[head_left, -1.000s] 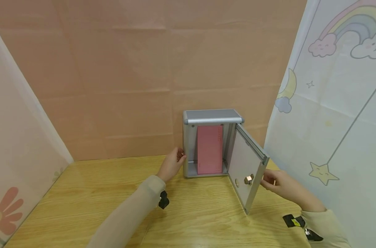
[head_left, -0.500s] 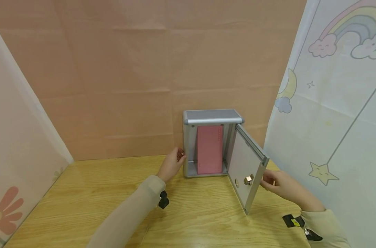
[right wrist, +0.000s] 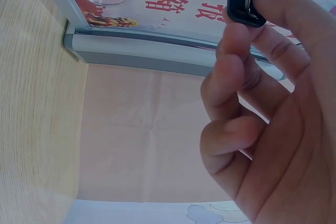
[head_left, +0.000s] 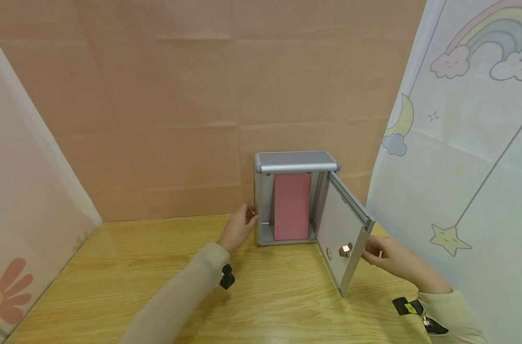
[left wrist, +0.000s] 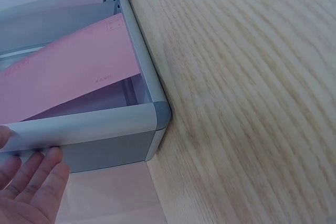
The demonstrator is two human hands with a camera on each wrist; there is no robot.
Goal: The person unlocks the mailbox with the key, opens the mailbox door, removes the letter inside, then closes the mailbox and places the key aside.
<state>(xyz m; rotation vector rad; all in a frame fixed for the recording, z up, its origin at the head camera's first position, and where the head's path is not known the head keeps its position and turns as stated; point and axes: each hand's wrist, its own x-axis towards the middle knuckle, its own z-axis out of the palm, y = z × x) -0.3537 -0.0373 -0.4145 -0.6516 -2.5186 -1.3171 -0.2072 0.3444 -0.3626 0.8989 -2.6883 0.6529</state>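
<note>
A silver-framed grey metal box (head_left: 297, 161) stands upright, its door (head_left: 339, 224) swung out to the right. Inside, a pink envelope (head_left: 292, 206) leans upright. My left hand (head_left: 238, 228) touches the box's left side; in the left wrist view its fingertips (left wrist: 52, 153) rest on the side panel and the thumb lies over the silver rim. My right hand (head_left: 389, 258) is at the outer face of the door's free edge. In the right wrist view, its thumb and finger pinch a black-headed key (right wrist: 242, 8) with a metal ring, set in the door's lock.
The box stands on a wooden table (head_left: 157, 286) near the orange-brown back sheet (head_left: 157, 110). A white printed sheet (head_left: 480, 172) hangs close on the right, a pale one with flowers on the left. The door's inner face carries a metal lock cam (head_left: 345, 249).
</note>
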